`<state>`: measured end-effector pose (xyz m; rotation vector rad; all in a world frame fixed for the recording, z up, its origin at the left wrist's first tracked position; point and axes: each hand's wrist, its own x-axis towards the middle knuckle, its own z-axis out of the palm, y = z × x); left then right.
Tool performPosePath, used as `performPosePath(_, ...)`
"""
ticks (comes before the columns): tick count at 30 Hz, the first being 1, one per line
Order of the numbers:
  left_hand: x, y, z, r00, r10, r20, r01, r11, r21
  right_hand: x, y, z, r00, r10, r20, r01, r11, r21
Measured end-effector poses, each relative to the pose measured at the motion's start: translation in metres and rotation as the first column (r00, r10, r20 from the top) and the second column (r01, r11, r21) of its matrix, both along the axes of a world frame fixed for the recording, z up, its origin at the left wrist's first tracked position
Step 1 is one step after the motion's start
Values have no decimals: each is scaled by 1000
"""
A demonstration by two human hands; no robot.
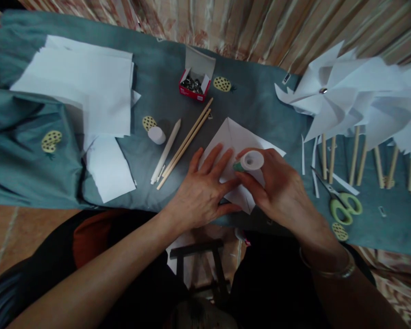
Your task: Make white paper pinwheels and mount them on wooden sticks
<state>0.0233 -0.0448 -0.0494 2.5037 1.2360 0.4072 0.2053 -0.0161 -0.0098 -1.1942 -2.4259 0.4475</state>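
Observation:
A folded white paper square (238, 137) lies on the teal cloth (164, 82) in front of me. My left hand (205, 187) rests flat on its left part, fingers spread. My right hand (277, 187) is closed around a white and green glue stick (250, 161), held tip down against the paper. The glue stick's white cap (156, 135) stands apart to the left, beside several thin wooden sticks (183, 144).
A stack of white sheets (85, 87) lies at the left. A small red box of metal pins (194, 84) sits at the back. Finished white paper pinwheels (345, 96) on sticks lie at the right. Green-handled scissors (342, 203) lie near the right edge.

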Motion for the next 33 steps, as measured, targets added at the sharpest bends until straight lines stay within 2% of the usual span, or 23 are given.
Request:
performPosePath(13, 0, -2, -2, 1000, 3, -1, -3, 1000, 31, 7, -2, -2, 998, -57, -34, 53, 993, -104)
performPosePath(20, 0, -2, -1, 1000, 9, -12, -9, 999, 31, 9, -3, -2, 998, -50, -29, 47, 995, -90)
performPosePath(33, -1, -2, -4, 1000, 8, -6, -8, 999, 50, 14, -2, -4, 991, -133, -24, 129, 983, -132)
